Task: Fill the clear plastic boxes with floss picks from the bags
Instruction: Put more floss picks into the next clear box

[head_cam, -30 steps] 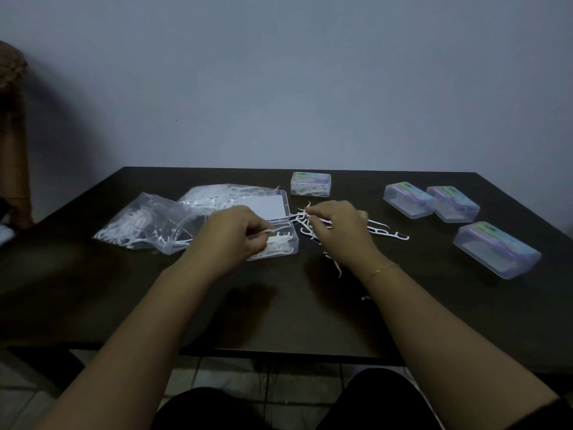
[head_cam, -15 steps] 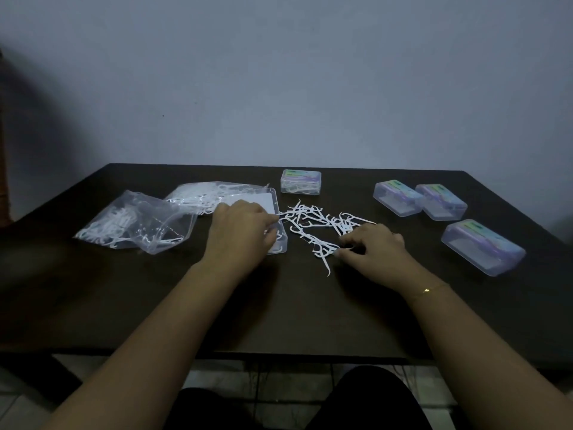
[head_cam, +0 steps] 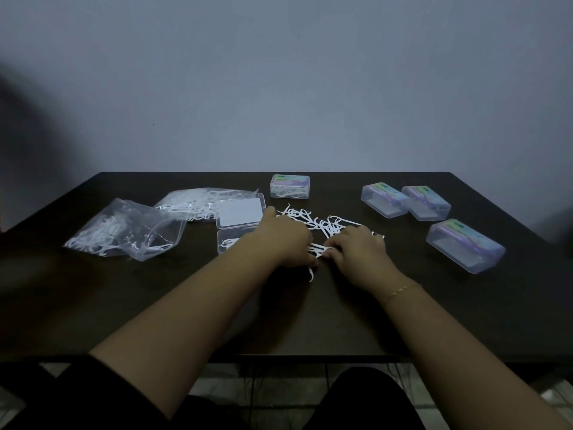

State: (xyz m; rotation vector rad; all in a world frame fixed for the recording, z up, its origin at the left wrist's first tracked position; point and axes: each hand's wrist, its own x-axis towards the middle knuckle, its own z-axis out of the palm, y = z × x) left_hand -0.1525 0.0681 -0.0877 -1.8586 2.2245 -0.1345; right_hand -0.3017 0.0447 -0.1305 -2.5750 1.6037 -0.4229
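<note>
A loose pile of white floss picks (head_cam: 322,223) lies on the dark table (head_cam: 155,305) at centre. My left hand (head_cam: 286,240) and my right hand (head_cam: 356,252) meet at the pile's near edge, and both pinch a small bunch of picks (head_cam: 317,251) between them. One pick (head_cam: 311,274) hangs down from the bunch. An open clear box (head_cam: 231,242) with a few picks inside sits just left of my left hand, its lid (head_cam: 240,211) folded back. Two clear bags of picks (head_cam: 124,232) (head_cam: 192,201) lie at the left.
A closed box holding picks (head_cam: 290,186) stands behind the pile. Three closed, labelled boxes (head_cam: 383,200) (head_cam: 426,202) (head_cam: 465,245) stand at the right. A wall rises directly behind the table's far edge.
My left hand has left the open box and moved right to the pile. My right hand drew a bunch of picks toward it, and both hands now hold that bunch.
</note>
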